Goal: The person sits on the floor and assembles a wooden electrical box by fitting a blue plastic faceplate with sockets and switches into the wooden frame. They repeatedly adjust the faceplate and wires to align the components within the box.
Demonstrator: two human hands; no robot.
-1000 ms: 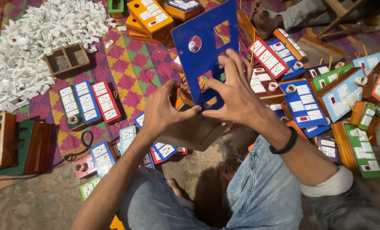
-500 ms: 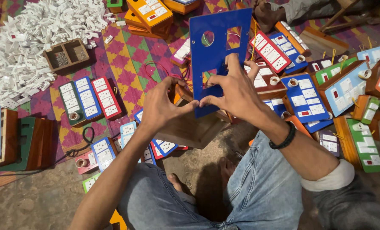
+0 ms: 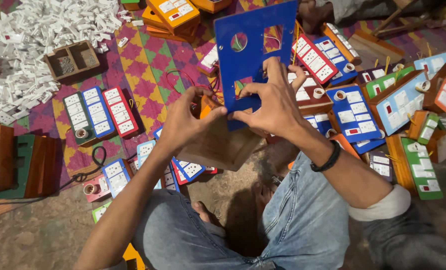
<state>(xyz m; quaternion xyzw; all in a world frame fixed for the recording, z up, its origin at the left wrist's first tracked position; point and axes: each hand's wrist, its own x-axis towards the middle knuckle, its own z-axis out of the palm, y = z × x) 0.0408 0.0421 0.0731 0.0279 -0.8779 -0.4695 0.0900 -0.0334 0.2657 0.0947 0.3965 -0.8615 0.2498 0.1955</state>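
The blue panel (image 3: 253, 55), a flat plate cut with a round hole and several square openings, stands upright on its lower edge against the open wooden box (image 3: 223, 145), a pose that keeps its back and the box's inside reachable at once. The right hand (image 3: 275, 107) pinches the panel's lower part, thumb on the near face and fingers curled through or around a cutout, which steadies the plate. The left hand (image 3: 185, 122) clamps the box's upper rim, fingers closed over the edge near something orange tucked there; what that is I cannot tell, as the hand hides most of it. Red wire (image 3: 180, 80) loops out behind the box. The person sits on the ground, jeans-clad knees either side of the work. A bright patchwork mat (image 3: 148, 60) covers the floor ahead, bare earth shows nearer. Finished switchboards in blue, red, green and orange lie scattered about, such as a red one (image 3: 120, 111), with a heap of white switch parts (image 3: 28, 45) at upper left and a small divided wooden tray (image 3: 72, 60) beside it.
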